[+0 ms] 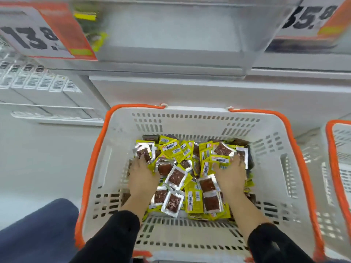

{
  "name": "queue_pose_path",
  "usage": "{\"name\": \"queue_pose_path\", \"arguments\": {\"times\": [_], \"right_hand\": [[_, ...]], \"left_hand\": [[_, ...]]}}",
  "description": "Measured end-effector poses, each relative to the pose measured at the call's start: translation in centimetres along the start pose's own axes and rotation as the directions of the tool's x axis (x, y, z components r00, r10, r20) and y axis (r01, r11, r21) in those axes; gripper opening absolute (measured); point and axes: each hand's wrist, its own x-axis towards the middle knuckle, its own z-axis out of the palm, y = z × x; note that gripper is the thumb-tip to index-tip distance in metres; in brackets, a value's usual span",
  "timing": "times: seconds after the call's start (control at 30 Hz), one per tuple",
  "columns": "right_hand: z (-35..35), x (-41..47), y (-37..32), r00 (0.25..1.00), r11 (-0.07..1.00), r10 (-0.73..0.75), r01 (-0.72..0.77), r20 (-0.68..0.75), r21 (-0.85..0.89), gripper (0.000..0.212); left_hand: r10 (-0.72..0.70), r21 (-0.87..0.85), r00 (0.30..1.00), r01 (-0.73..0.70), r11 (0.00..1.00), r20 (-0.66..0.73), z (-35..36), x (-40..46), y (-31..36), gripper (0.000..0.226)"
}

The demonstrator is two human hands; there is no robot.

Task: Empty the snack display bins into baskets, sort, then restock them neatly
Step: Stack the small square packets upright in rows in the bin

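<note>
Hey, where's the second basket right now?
In the head view, the second basket sits at the far right edge, only partly in frame, beside the white basket holding the snack packets that both hands are in.

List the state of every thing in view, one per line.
Basket: on the floor, partly filled.
Snack packets: loose, jumbled pile in the basket.
Left hand: among the packets, fingers buried.
Right hand: likewise.
Clear bin: looks empty.
Second basket: at right, contents unseen.
</note>
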Motion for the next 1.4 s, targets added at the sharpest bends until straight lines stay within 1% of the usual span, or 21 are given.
{"name": "queue_pose_path", "arguments": {"times": [0.07,0.1,0.2,0.27,0.33,0.43,0.5,0.57,0.63,0.67,0.77,0.87,0.93,1.03,1.07,1.17,1.2,1.23,1.27,1.33,1.4], "right_hand": [[1.0,1.2,-0.5,0.999,0.997,0.028,-0.029,0.019,0.066,0.092],[1.4,1.5,-0.7,0.999,0.995,0.038,-0.041,0.031,0.091,0.095],[2.7,1.9,-0.8,0.998,0.992,0.068,-0.067,-0.004,0.106,0.093],[3.3,1.9,-0.8,0.992,0.972,0.124,-0.117,-0.021,0.202,0.093],[3.9,1.8,-0.6,0.988,0.947,0.154,-0.151,0.014,0.284,0.094],[4.6,1.5,-1.1,0.994,0.973,0.103,-0.107,0.031,0.205,0.091],[5.0,1.2,-1.6,0.999,0.991,0.035,-0.037,0.021,0.129,0.093],[5.7,1.0,-1.9,0.998,0.998,-0.021,0.017,0.062,0.065,0.088],[6.0,0.9,-2.1,0.996,0.998,-0.014,0.009,0.089,0.060,0.084],[6.0,0.9,-2.1,0.997,0.995,0.006,-0.014,0.082,0.098,0.083],[5.6,1.4,-2.2,0.998,0.951,0.065,-0.062,0.002,0.303,0.086],[4.7,2.4,-2.4,0.990,0.918,0.142,-0.133,0.003,0.374,0.083],[4.2,3.1,-2.8,0.983,0.905,0.181,-0.171,0.011,0.389,0.085],[3.8,4.2,-3.3,0.982,0.919,0.187,-0.181,0.017,0.351,0.086],[3.7,4.5,-3.6,0.983,0.924,0.179,-0.178,0.030,0.337,0.084],[3.4,5.1,-4.2,0.985,0.944,0.123,-0.153,0.119,0.294,0.063],[3.5,5.1,-4.3,0.985,0.945,0.097,-0.136,0.143,0.299,0.056],[3.5,5.0,-4.2,0.985,0.940,0.076,-0.123,0.153,0.319,0.050],[3.6,4.8,-4.0,0.987,0.928,0.066,-0.115,0.148,0.354,0.045],[3.3,4.1,-3.9,0.991,0.883,0.071,-0.117,0.116,0.454,0.041],[2.5,3.0,-3.9,0.988,0.821,0.092,-0.144,0.121,0.553,0.047]], "left_hand": [[0.114,0.032,0.993,-0.112,0.993,-0.045,0.2,1.5,1.5,0.076],[0.155,0.014,0.986,-0.154,0.988,-0.058,0.2,2.1,2.4,0.077],[0.201,-0.060,0.979,-0.203,0.977,-0.046,0.8,3.7,4.9,0.089],[0.209,-0.086,0.978,-0.209,0.974,-0.013,1.6,4.5,6.0,0.101],[0.184,-0.105,0.983,-0.183,0.977,-0.006,2.4,5.1,6.6,0.111],[0.170,-0.117,0.985,-0.171,0.978,-0.015,3.3,4.9,7.1,0.117],[0.249,-0.089,0.968,-0.248,0.965,0.006,3.9,4.1,7.6,0.114],[0.366,0.033,0.930,-0.367,0.930,0.044,4.6,3.4,8.1,0.103],[0.396,0.110,0.913,-0.406,0.907,0.101,5.2,3.5,8.6,0.093],[0.377,0.126,0.917,-0.393,0.911,0.133,5.4,3.6,8.7,0.093],[0.335,0.156,0.925,-0.363,0.919,0.180,6.1,3.7,8.9,0.096],[0.392,0.168,0.903,-0.420,0.892,0.177,6.6,3.3,8.9,0.085],[0.427,0.151,0.888,-0.452,0.879,0.171,6.6,3.3,8.8,0.080],[0.442,0.091,0.881,-0.461,0.883,0.170,6.2,3.8,8.6,0.086],[0.435,0.051,0.886,-0.448,0.893,0.160,6.0,3.9,8.3,0.084],[0.323,-0.219,0.944,-0.302,0.928,0.066,5.6,3.7,8.1,0.070],[0.272,-0.334,0.961,-0.241,0.911,0.048,5.6,3.5,8.1,0.068],[0.221,-0.458,0.974,-0.181,0.870,0.037,5.6,3.2,8.1,0.067],[0.164,-0.581,0.986,-0.113,0.806,0.035,5.7,2.9,8.3,0.068],[0.012,-0.794,0.996,0.060,0.604,0.084,5.2,2.3,8.7,0.067],[-0.087,-0.902,0.970,0.245,0.356,0.229,4.0,1.2,9.1,0.067]]}}
